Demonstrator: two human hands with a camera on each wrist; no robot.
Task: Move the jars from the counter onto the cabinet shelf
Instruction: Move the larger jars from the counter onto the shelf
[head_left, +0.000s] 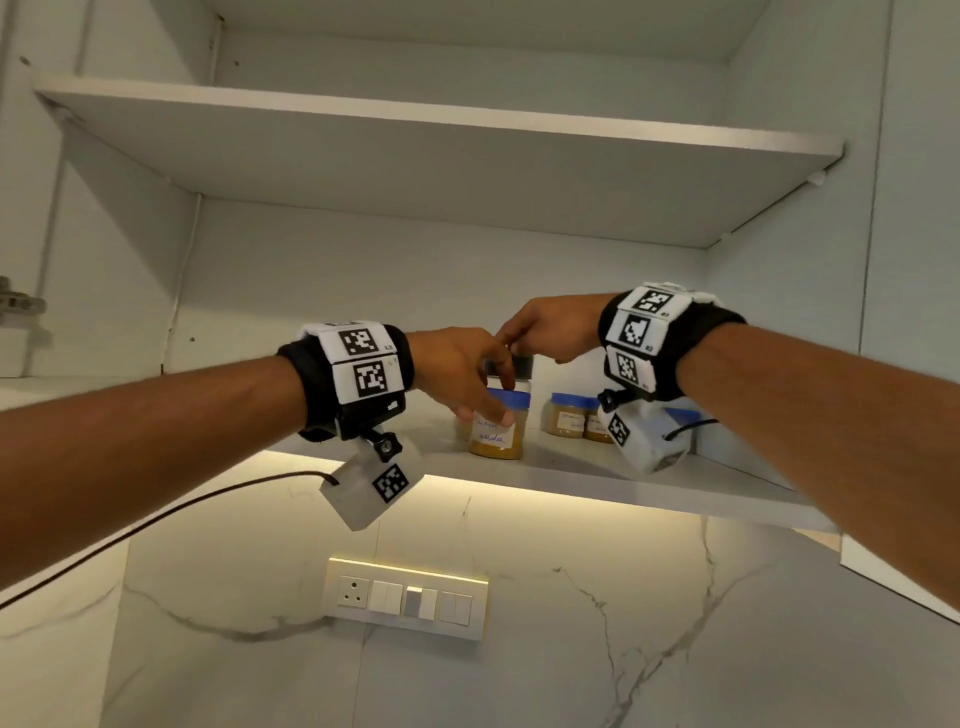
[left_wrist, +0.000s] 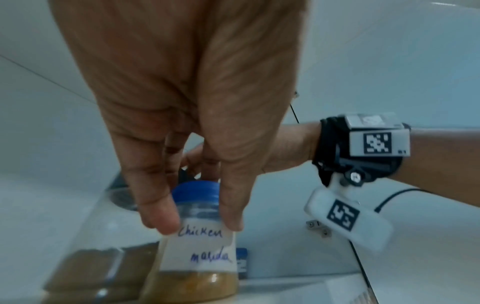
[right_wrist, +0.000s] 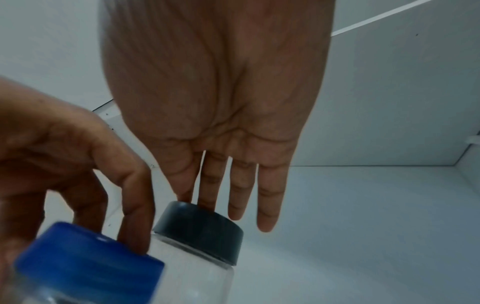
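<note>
On the lower cabinet shelf (head_left: 571, 480) stands a jar with a blue lid (head_left: 496, 436), yellow-brown powder inside and a handwritten label. My left hand (head_left: 488, 410) pinches it from above between thumb and fingers. In the left wrist view the left hand (left_wrist: 197, 222) straddles the same jar (left_wrist: 202, 248). Just behind it stands a clear jar with a black lid (head_left: 522, 366). My right hand (head_left: 519, 338) hovers over that lid with straight fingers. In the right wrist view two fingertips of the right hand (right_wrist: 233, 214) touch the far side of the black lid (right_wrist: 200, 230).
Two more blue-lidded jars (head_left: 563, 415) stand to the right on the same shelf, partly hidden by my right wrist camera. An upper shelf (head_left: 415, 130) hangs overhead. A switch panel (head_left: 405, 597) sits on the marble wall below. The cabinet's side walls close in left and right.
</note>
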